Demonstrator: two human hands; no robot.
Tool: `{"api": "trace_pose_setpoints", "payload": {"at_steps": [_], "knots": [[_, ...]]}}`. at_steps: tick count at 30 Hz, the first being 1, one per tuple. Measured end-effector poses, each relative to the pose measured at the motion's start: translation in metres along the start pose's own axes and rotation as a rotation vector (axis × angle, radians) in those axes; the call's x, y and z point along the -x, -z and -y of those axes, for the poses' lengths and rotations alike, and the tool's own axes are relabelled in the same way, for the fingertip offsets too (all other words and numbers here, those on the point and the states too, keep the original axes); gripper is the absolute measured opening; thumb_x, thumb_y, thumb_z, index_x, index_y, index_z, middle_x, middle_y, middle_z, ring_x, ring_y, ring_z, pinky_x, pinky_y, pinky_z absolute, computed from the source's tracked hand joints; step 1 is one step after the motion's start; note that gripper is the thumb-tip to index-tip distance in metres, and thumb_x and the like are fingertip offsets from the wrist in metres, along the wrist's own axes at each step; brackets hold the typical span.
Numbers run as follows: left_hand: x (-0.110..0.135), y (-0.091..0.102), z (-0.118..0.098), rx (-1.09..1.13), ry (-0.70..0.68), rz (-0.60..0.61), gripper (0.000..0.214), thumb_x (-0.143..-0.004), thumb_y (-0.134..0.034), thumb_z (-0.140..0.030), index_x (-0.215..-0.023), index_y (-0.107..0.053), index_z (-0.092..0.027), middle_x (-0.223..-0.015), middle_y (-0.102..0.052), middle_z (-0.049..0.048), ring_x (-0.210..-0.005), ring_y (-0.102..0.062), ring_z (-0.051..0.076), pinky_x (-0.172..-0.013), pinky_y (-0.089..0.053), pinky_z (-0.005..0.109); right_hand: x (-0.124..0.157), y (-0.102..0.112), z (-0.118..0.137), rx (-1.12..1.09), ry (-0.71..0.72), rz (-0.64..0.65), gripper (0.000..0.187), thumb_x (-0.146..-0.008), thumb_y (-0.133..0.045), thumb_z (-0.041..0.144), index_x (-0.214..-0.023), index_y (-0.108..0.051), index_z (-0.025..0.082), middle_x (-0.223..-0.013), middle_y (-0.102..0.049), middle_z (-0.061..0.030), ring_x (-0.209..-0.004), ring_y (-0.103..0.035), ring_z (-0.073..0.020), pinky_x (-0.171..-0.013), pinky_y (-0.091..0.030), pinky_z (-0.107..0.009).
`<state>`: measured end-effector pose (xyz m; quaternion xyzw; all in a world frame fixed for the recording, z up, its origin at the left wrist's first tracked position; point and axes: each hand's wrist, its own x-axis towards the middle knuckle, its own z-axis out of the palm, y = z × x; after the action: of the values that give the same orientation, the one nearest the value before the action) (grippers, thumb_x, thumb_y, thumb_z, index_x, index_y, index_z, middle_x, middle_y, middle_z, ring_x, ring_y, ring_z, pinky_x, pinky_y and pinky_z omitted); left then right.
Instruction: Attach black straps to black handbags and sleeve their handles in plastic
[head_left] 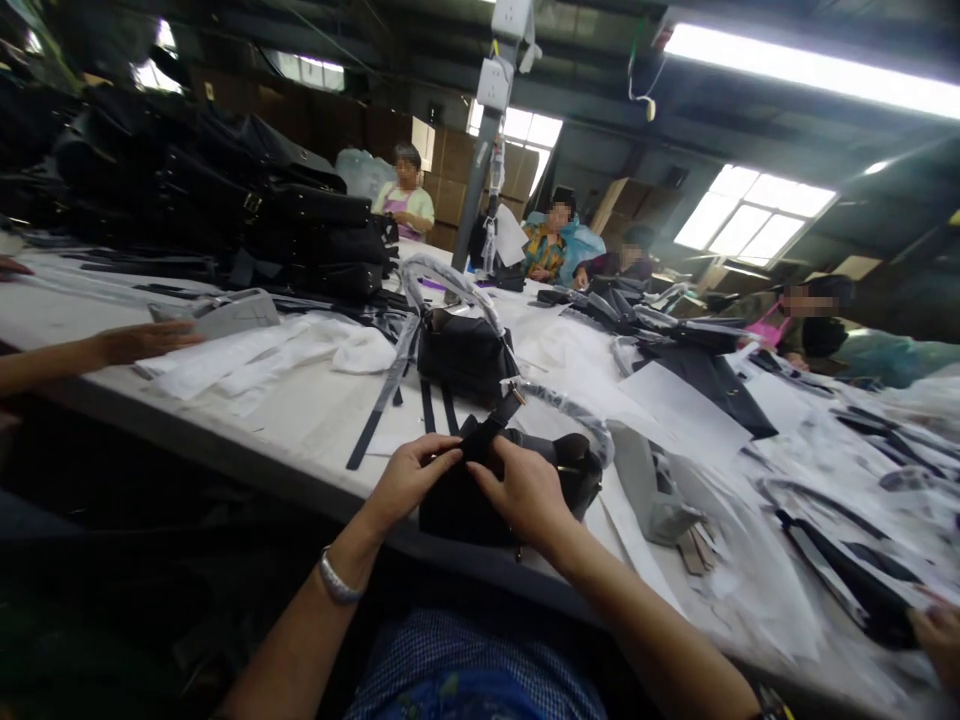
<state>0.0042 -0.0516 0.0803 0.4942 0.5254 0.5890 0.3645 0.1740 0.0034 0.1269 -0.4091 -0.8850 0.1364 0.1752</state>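
Observation:
A black handbag (pixel 469 505) rests at the table's front edge, its handle (pixel 570 405) wrapped in clear plastic. Across its top runs a black strap (pixel 491 420) with a small metal fitting at the upper end. My left hand (pixel 416 475) pinches the strap's lower left part between thumb and fingers. On the strap's right side is my right hand (pixel 525 490), closed, thumb pressed on the strap and fingers partly hidden behind it. Just beyond stands a second black handbag (pixel 465 350), also with a plastic-wrapped handle.
Stacked black bags (pixel 285 210) fill the back left. White wrapping sheets (pixel 277 355) lie left, near another person's hand (pixel 146 343). A grey folded piece (pixel 652 490) is at my right. More bags (pixel 705 385) lie farther right. A post (pixel 472 190) rises mid-table; co-workers sit beyond.

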Motion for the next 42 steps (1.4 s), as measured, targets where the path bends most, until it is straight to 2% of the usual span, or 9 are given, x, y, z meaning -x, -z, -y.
{"api": "trace_pose_setpoints", "payload": {"at_steps": [4,7,10,15,18,25,34,39,42], "knots": [[0.000,-0.002,-0.004,-0.039,-0.004,-0.025,0.029,-0.081,-0.069,-0.037,-0.101,-0.073,-0.016,-0.098,-0.072,0.0080,-0.096,-0.065,0.022,-0.086,-0.048,0.030,-0.006,-0.001,-0.013,-0.375,0.086,0.005,0.020,-0.087,-0.060,0.023,-0.105,-0.067,0.019,-0.099,-0.073,-0.0045,-0.090,-0.067,-0.0212,-0.078,-0.048,-0.029],[0.001,-0.006,-0.007,-0.083,-0.027,-0.071,0.029,-0.079,-0.071,-0.038,-0.096,-0.073,-0.016,-0.099,-0.071,0.0081,-0.096,-0.065,0.023,-0.082,-0.049,0.029,-0.004,0.002,-0.018,-0.550,0.113,0.012,0.020,-0.086,-0.059,0.021,-0.103,-0.068,0.018,-0.100,-0.073,-0.0037,-0.091,-0.067,-0.0207,-0.081,-0.049,-0.029],[0.003,-0.011,-0.008,-0.086,0.025,-0.094,0.031,-0.076,-0.074,-0.041,-0.092,-0.072,-0.015,-0.096,-0.072,0.0084,-0.092,-0.066,0.023,-0.077,-0.051,0.029,-0.001,0.002,-0.018,-0.636,0.083,0.020,0.017,-0.086,-0.061,0.024,-0.098,-0.070,0.016,-0.095,-0.074,-0.0029,-0.088,-0.068,-0.0206,-0.077,-0.049,-0.028],[0.008,-0.011,-0.008,-0.097,0.038,-0.024,0.028,-0.079,-0.071,-0.040,-0.094,-0.074,-0.016,-0.098,-0.074,0.0080,-0.096,-0.066,0.024,-0.087,-0.050,0.031,0.005,-0.005,-0.019,-0.656,-0.034,-0.007,0.027,-0.084,-0.063,0.040,-0.091,-0.071,0.014,-0.079,-0.072,-0.0024,-0.075,-0.066,-0.0196,-0.061,-0.046,-0.024],[0.011,-0.008,-0.009,-0.075,0.036,0.035,0.028,-0.083,-0.067,-0.039,-0.097,-0.074,-0.017,-0.103,-0.073,0.0083,-0.100,-0.065,0.024,-0.091,-0.049,0.032,0.007,-0.009,-0.020,-0.693,-0.065,-0.016,0.025,-0.084,-0.063,0.037,-0.090,-0.071,0.014,-0.080,-0.072,-0.0033,-0.073,-0.066,-0.0195,-0.059,-0.046,-0.024],[0.011,-0.013,0.002,0.081,0.111,-0.017,0.030,-0.076,-0.074,-0.038,-0.095,-0.070,-0.016,-0.094,-0.071,0.0059,-0.092,-0.065,0.020,-0.080,-0.052,0.027,0.006,-0.014,-0.021,-0.735,-0.086,-0.014,0.023,-0.081,-0.065,0.031,-0.094,-0.071,0.013,-0.086,-0.073,-0.0056,-0.078,-0.067,-0.0215,-0.066,-0.050,-0.027],[0.011,-0.024,0.009,0.281,0.215,0.002,0.026,-0.072,-0.078,-0.033,-0.087,-0.067,-0.016,-0.083,-0.069,0.0017,-0.077,-0.063,0.014,-0.076,-0.049,0.024,0.011,-0.024,-0.022,-0.821,-0.096,-0.074,0.026,-0.080,-0.062,0.025,-0.103,-0.068,0.014,-0.098,-0.073,-0.0071,-0.089,-0.068,-0.0225,-0.080,-0.054,-0.033],[0.012,-0.029,0.010,0.273,0.222,-0.015,0.023,-0.073,-0.077,-0.031,-0.084,-0.065,-0.015,-0.079,-0.067,0.0004,-0.074,-0.061,0.013,-0.072,-0.048,0.022,0.012,-0.031,-0.023,-0.700,-0.083,-0.119,0.026,-0.080,-0.060,0.023,-0.103,-0.067,0.015,-0.096,-0.073,-0.0065,-0.086,-0.067,-0.0215,-0.082,-0.054,-0.033],[0.012,-0.032,0.012,0.188,0.159,-0.059,0.021,-0.075,-0.074,-0.030,-0.086,-0.064,-0.016,-0.079,-0.065,-0.0005,-0.076,-0.061,0.013,-0.073,-0.047,0.022,0.010,-0.029,-0.023,-0.638,-0.046,-0.125,0.025,-0.082,-0.059,0.022,-0.105,-0.066,0.015,-0.097,-0.072,-0.0059,-0.087,-0.067,-0.0209,-0.081,-0.052,-0.032]]}}
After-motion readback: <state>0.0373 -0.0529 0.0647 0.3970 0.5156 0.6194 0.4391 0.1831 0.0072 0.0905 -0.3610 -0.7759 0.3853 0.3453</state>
